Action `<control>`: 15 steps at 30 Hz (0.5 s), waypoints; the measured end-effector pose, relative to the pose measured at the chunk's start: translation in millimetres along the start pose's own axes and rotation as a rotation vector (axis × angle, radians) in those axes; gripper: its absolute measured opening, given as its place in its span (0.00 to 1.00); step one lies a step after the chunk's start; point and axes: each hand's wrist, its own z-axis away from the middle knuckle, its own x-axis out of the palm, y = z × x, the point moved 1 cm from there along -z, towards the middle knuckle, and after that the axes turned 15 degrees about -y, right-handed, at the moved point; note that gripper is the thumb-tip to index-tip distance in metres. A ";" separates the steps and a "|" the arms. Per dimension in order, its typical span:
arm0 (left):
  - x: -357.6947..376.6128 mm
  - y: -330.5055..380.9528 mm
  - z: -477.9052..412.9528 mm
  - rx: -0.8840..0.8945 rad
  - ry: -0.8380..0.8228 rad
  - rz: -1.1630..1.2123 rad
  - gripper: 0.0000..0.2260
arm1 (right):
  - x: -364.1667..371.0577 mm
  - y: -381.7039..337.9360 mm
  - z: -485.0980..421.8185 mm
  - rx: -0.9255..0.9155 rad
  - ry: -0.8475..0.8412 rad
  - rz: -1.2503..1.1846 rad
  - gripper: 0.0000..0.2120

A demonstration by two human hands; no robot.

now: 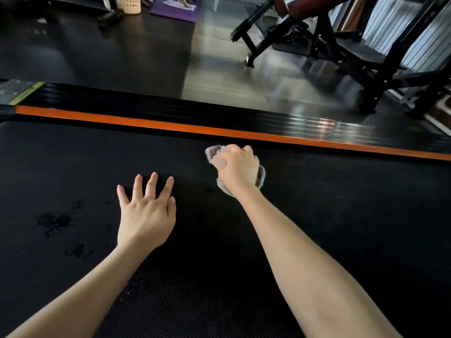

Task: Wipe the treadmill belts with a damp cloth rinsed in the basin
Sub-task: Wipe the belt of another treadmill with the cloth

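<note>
Forearms: the bare left forearm (73,301) and right forearm (305,252) enter from the bottom edge and reach forward over the deck.
Treadmill belt (341,215): black and textured, it fills the lower half of the view.
Wet patches (55,223): dark, speckled marks on the belt, left of the left hand.
Left hand (146,215): flat on the belt, palm down, fingers straight and spread, holding nothing.
Right hand (238,167): farther out, fingers curled round a cloth and pressing it to the belt.
Cloth (212,152): greyish and bunched under the right hand, on the belt near its far edge; its ends show on both sides of the fist.
Orange stripe (170,124): runs along the far edge of the belt.
Side rail (170,107): black and ribbed, just beyond the stripe.
Floor (122,57): dark and glossy.
Gym machine (341,45): black frame at far right.
Purple mat (175,11): on the floor at the top.
Woven basket (128,4): stands left of the mat.
</note>
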 end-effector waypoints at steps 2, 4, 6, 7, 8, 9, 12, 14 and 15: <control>0.0 -1.1 -0.3 -0.007 -0.002 0.003 0.32 | 9.8 -25.3 6.0 -0.175 -0.043 0.060 0.14; 0.8 -2.8 0.3 -0.018 0.008 0.023 0.31 | 9.1 -32.8 5.6 -0.288 -0.076 0.067 0.14; 1.4 -4.8 0.6 -0.023 0.022 0.036 0.30 | -1.0 -10.2 -7.7 -0.212 -0.027 -0.043 0.12; 1.4 -5.5 1.2 -0.025 0.027 0.035 0.31 | -4.2 13.3 -13.4 -0.119 -0.003 -0.091 0.12; 1.4 -5.4 1.5 -0.025 0.028 0.030 0.31 | -7.7 43.6 -17.9 -0.010 0.011 -0.126 0.12; 1.5 -4.8 1.7 -0.023 0.031 0.023 0.31 | -13.6 77.9 -19.1 0.114 0.057 -0.160 0.11; 1.9 -1.6 0.6 -0.020 0.029 0.012 0.31 | -36.1 160.8 -7.6 0.536 0.207 -0.302 0.12; 2.7 -0.6 -0.1 -0.023 0.033 -0.001 0.31 | -39.8 170.1 -11.6 0.658 0.211 -0.322 0.12; 2.4 -0.1 -0.2 -0.020 0.036 -0.010 0.30 | -38.3 160.2 -17.6 0.659 0.208 -0.324 0.12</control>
